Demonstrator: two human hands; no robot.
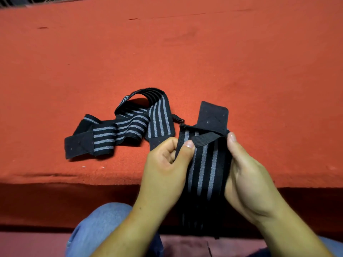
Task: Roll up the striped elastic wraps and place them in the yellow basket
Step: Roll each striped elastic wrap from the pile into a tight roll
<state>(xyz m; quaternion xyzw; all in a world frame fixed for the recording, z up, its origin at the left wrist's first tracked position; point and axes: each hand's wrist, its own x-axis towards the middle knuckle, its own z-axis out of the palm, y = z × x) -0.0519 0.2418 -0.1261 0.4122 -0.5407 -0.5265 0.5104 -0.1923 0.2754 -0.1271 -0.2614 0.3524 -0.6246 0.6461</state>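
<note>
Two black wraps with grey stripes are before us, over a red cloth-covered desk (167,52). The held wrap (206,164) sits at about 5 o'clock from the middle of the view, between our two hands, its stripes running from 12 to 6 o'clock. Our left hand (163,164) grips its left edge, with the thumb pressing on the front of the band and the other fingers curled in behind. Our right hand (246,175) pinches the right edge in the same narrow way, thumb tip on the front near the top, the other fingers hidden behind the fabric. At the 12 o'clock end of this wrap a plain black end patch (213,115) sticks out beyond our thumbs, and a narrow black strap (204,139) crosses the band slantwise just below it. The lower end hangs past the desk's near edge toward 6 o'clock, into shadow.

The loose wrap (130,125) lies on the desk at 9 o'clock, near the left hand and touched by neither hand. It is unrolled and rumpled — one part arches up in a loop toward 11 o'clock, another folds over itself, and its own black end lies out at 8 o'clock. Blue jeans (96,223) show at 7 o'clock, below the desk's edge.
</note>
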